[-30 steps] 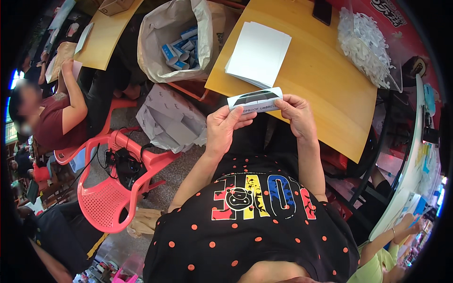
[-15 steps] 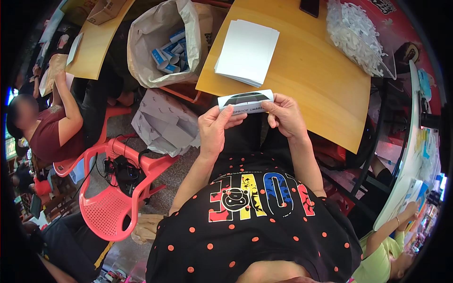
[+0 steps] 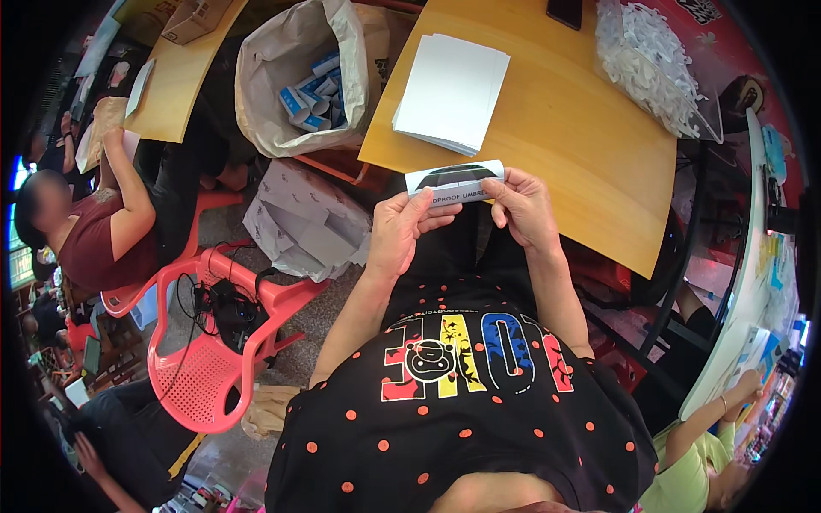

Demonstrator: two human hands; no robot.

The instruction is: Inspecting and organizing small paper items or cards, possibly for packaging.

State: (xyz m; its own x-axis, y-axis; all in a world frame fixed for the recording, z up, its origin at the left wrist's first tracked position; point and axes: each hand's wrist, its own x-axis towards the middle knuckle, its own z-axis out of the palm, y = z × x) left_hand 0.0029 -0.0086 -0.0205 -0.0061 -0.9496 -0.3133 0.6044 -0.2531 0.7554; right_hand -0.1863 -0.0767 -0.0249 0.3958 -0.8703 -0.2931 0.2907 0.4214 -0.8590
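Note:
A curved white paper sleeve, printed with a dark umbrella picture and lettering, is held level in front of my body, just off the table's near edge. My left hand grips its left end with the thumb on the front and the fingers behind and below. At the other end, my right hand pinches it between thumb and fingers. Beyond it, on the wooden table, lies a stack of white sheets.
Left of the table stands a large whitish sack with several blue-and-white rolled sleeves. A clear bag of white strips and a dark phone lie on the table. A red plastic chair holds black cables. Other people sit at both sides.
The sleeve and both hands have shifted slightly right, along with a small shift of the whole view. Both hands keep their hold on the sleeve.

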